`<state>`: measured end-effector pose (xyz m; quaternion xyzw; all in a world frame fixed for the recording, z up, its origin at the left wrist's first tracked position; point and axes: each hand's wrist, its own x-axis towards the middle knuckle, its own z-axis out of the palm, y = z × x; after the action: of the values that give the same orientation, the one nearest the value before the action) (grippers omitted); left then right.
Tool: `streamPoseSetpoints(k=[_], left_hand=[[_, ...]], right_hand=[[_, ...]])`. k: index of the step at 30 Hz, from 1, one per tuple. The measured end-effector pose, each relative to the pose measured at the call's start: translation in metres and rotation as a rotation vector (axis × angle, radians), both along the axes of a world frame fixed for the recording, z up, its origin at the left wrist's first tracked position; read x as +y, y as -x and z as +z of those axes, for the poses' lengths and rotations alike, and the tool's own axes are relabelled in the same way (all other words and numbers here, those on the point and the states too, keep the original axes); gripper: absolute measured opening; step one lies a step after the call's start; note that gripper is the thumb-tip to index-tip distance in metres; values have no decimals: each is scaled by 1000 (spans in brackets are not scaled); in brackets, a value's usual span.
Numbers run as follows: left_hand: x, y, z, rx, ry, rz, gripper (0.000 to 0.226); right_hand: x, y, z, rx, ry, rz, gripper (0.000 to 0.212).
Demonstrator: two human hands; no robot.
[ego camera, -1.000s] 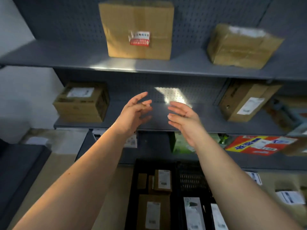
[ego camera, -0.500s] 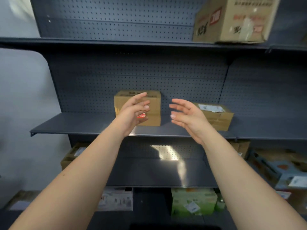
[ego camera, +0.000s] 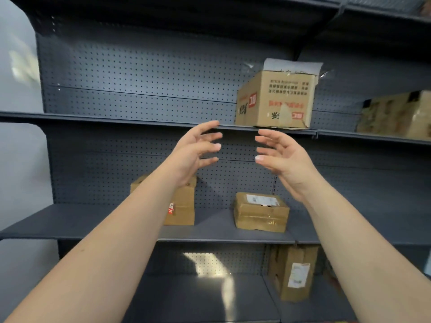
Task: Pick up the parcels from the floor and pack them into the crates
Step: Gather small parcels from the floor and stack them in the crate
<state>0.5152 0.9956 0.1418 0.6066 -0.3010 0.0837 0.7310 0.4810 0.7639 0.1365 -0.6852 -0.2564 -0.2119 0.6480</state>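
Note:
Both my arms are stretched out in front of a dark grey shelf unit. My left hand [ego camera: 194, 151] and my right hand [ego camera: 281, 157] are raised with palms facing each other and fingers spread, holding nothing. They hover just under the edge of an upper shelf [ego camera: 116, 117]. A large cardboard box [ego camera: 276, 99] with red print stands on that shelf, up and right of my hands. Two smaller parcels sit on the shelf below: one [ego camera: 183, 206] partly behind my left forearm, one taped box [ego camera: 261, 212] between my arms. No crates or floor are in view.
A tall parcel with a white label [ego camera: 293, 271] leans on the lower shelf at the right. More cardboard boxes [ego camera: 396, 115] stand on the upper shelf at far right. A pale wall [ego camera: 21, 159] lies left of the shelf unit.
The view has tilted upward from the floor crates to the higher shelves. My hands stayed raised and empty, now in front of the upper shelf edge.

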Motion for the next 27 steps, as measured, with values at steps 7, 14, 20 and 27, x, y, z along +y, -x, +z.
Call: streamPoseSetpoints(k=[7,14,20,27], left_hand=[[-21,12,36,-82,-52,-156,53],[-22,17,55,-121,-83,-224,44],[-22,27,59,-122,-78,-315,43],[-34,38,78,-171,-35,-443,49]], right_hand=[[-23,39,19,-28,33,-88,63],[-20,77,41,-76,41,-200,71],[-6,111,48,-111,98,-358,71],[-9,152,56,-112,69,-532,75]])
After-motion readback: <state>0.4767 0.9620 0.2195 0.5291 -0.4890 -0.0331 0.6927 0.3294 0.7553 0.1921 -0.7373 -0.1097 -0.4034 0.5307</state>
